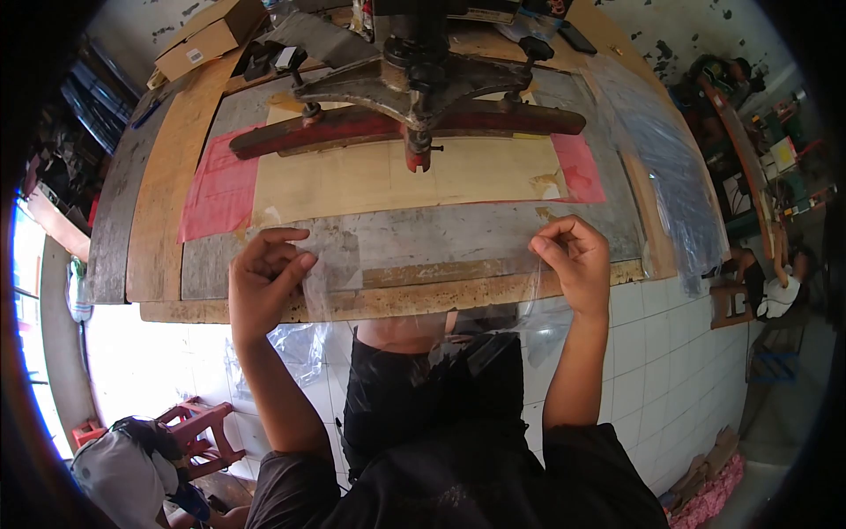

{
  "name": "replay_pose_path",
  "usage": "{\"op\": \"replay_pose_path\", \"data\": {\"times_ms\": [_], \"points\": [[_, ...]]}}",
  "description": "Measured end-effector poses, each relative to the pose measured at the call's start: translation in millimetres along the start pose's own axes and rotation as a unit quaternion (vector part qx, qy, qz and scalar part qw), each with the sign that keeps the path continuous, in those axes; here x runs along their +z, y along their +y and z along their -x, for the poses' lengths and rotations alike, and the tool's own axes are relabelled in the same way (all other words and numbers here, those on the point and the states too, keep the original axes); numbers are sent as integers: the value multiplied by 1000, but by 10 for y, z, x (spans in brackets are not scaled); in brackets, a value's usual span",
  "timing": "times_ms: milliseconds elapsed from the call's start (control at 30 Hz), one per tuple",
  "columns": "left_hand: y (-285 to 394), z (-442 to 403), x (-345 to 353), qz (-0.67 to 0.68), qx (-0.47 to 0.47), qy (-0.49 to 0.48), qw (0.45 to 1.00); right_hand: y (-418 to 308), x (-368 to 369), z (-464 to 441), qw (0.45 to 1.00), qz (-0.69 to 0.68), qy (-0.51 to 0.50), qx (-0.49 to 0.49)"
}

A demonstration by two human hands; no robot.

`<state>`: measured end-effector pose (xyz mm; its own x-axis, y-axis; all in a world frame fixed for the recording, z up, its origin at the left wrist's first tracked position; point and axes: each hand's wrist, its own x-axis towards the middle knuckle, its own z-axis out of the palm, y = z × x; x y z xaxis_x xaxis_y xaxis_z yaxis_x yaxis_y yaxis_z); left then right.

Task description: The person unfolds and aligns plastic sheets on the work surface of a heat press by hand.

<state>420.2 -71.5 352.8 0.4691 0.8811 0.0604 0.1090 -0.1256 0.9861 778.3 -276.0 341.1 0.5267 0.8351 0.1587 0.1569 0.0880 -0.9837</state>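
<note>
A clear plastic sheet (319, 295) hangs between my two hands over the front edge of the table and in front of my body. My left hand (267, 278) pinches its left side, with the index finger stretched out above the thumb. At the other side, my right hand (575, 263) holds the sheet between thumb and fingertips. Beyond both hands lies a cream-coloured strip (405, 181) with pink pieces (216, 198) at its ends, flat on the grey metal plate (441, 238).
Above the strip hangs a press head with a red bar (344, 130). Clear plastic film (683, 194) lies along the table's right side. A cardboard box (207, 40) sits at the back left. One person in a cap (123, 472) is at lower left; other people work at right.
</note>
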Motion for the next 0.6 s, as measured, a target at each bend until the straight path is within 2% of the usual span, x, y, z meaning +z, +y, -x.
{"op": "replay_pose_path", "data": {"times_ms": [100, 600], "points": [[18, 4, -2, -8, 3, 4, 1000, -36, 38, 0, 998, -62, 13, 0], [82, 21, -19, -19, -4, -16, 1000, 50, 2, 17, 1000, -21, 6, -22]]}}
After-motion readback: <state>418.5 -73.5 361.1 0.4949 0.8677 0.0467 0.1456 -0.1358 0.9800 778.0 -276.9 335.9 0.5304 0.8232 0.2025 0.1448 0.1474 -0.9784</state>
